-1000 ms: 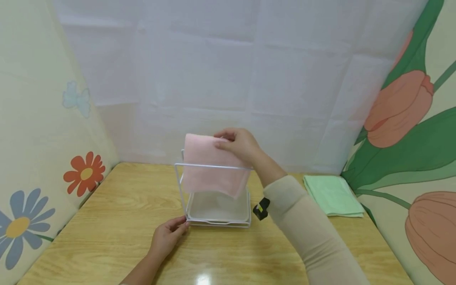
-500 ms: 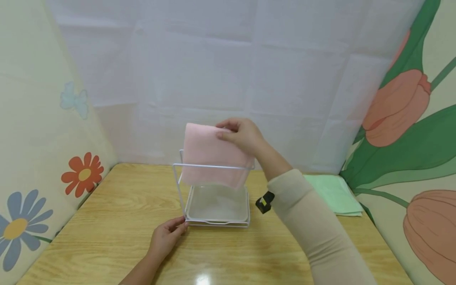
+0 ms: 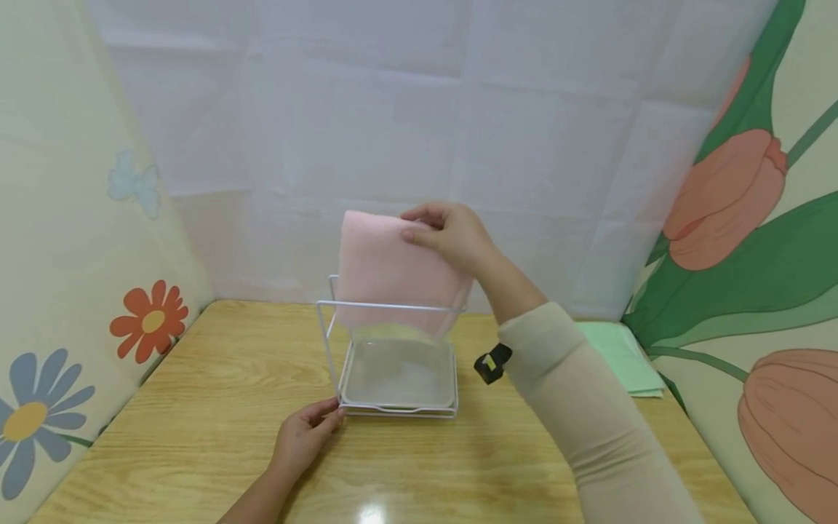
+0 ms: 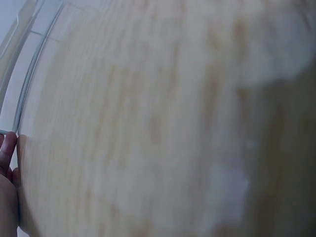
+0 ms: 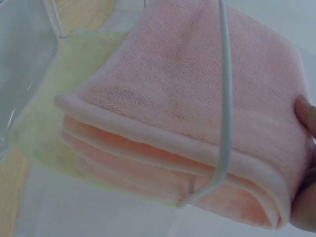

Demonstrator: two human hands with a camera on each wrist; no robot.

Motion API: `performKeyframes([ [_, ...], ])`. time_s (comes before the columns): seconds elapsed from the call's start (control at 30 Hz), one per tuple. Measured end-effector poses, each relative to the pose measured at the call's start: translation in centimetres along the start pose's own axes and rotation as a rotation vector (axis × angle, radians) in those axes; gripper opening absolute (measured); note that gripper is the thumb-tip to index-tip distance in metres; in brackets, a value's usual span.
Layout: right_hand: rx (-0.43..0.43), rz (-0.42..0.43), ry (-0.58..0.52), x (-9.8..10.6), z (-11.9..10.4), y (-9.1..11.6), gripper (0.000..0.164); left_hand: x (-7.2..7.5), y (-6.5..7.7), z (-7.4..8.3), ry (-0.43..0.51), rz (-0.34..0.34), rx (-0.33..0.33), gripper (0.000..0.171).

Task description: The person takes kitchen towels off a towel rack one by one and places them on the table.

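My right hand [image 3: 455, 236] pinches a folded pink towel [image 3: 386, 266] by its upper edge, with the thumb on the near face. The towel hangs behind the top front bar of a white wire rack [image 3: 393, 306], its lower part still within the frame. In the right wrist view its soft folded layers show beside a wire, and a pale yellow cloth [image 5: 54, 89] lies beyond it. A shallow greyish-white tray [image 3: 399, 375] sits in the rack's base. At the rack's front left corner, my left hand [image 3: 302, 437] holds the frame between thumb and fingers.
A folded light green cloth [image 3: 618, 356] lies at the table's back right, partly behind my right sleeve. The wood-grain table [image 3: 216, 407] meets a white sheet [image 3: 366, 109] at the back. Flower-patterned panels [image 3: 157, 320] stand on both sides.
My right hand has risen with the pink towel, lifting it higher out of the rack. More of the tray shows below it. My left hand stays at the rack's corner.
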State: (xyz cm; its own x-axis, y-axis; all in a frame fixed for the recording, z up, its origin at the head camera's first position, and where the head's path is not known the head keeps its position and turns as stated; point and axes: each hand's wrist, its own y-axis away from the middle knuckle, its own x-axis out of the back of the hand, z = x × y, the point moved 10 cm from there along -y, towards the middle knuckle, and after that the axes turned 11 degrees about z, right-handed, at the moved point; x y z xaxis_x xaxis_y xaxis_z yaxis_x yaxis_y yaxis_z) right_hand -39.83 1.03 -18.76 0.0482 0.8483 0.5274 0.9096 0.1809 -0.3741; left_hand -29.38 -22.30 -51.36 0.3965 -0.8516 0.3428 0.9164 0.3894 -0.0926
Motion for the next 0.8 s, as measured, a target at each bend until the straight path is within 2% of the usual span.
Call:
performKeyframes([
  [0.5,0.015,0.043,0.001,2.6,-1.7,-0.5,0.032,0.0,0.0,0.2,-0.007,0.003,0.0,0.034],
  [0.8,0.012,0.091,-0.01,4.4,-2.5,-0.5,0.032,-0.1,0.0,0.4,0.019,-0.007,-0.005,0.034],
])
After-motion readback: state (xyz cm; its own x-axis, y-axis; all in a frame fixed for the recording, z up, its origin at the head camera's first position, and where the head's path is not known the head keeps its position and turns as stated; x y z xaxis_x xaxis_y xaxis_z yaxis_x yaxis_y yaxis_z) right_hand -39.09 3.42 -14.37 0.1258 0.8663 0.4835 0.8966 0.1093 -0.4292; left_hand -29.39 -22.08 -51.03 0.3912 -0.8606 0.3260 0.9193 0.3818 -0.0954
